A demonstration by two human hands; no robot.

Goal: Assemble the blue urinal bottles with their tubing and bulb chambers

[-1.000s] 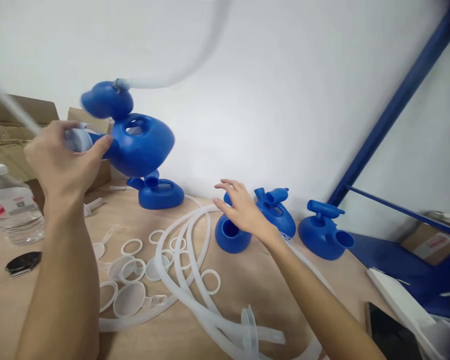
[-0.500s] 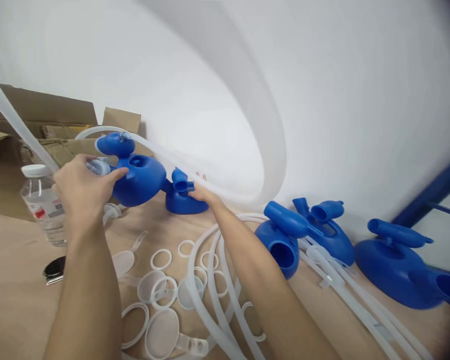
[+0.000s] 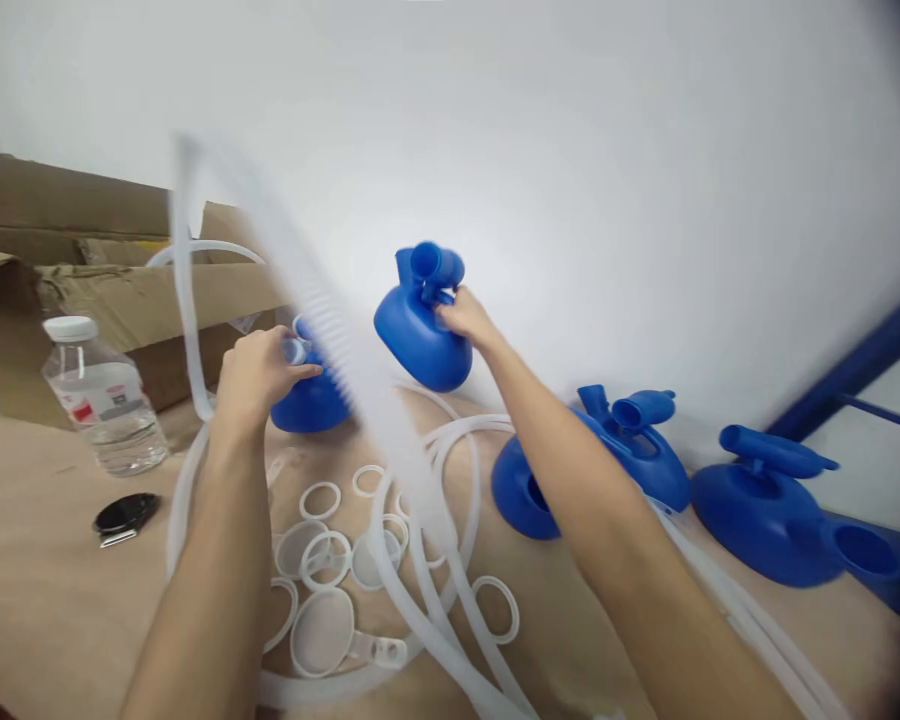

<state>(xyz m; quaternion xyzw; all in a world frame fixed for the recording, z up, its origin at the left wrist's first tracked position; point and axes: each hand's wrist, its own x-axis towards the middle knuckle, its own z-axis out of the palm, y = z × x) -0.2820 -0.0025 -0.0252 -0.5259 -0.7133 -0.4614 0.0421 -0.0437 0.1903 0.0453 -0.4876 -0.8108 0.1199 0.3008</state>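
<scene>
My right hand (image 3: 466, 314) is closed round the handle of a blue plastic urinal bottle (image 3: 420, 340), tilted and held up in front of the wall. Left of it, my left hand (image 3: 259, 370) grips a second blue urinal bottle (image 3: 309, 405) by its pale-capped neck, low over the table; the hand and a tube partly hide it. A blurred translucent hose (image 3: 360, 370) crosses in front of this bottle. Below lie several white sealing rings (image 3: 320, 499) and clear round caps with straps (image 3: 322, 632).
More blue urinal bottles (image 3: 765, 525) stand at the right, one partly behind my right forearm. Coiled hoses (image 3: 457, 610) lie mid-table. At the left are a water bottle (image 3: 109, 400), a black round object (image 3: 126, 512) and an open cardboard box (image 3: 210, 300).
My right hand has lifted its bottle off the table, up and to the right. My left hand has moved right and lowered its bottle. The hose has swung across the view.
</scene>
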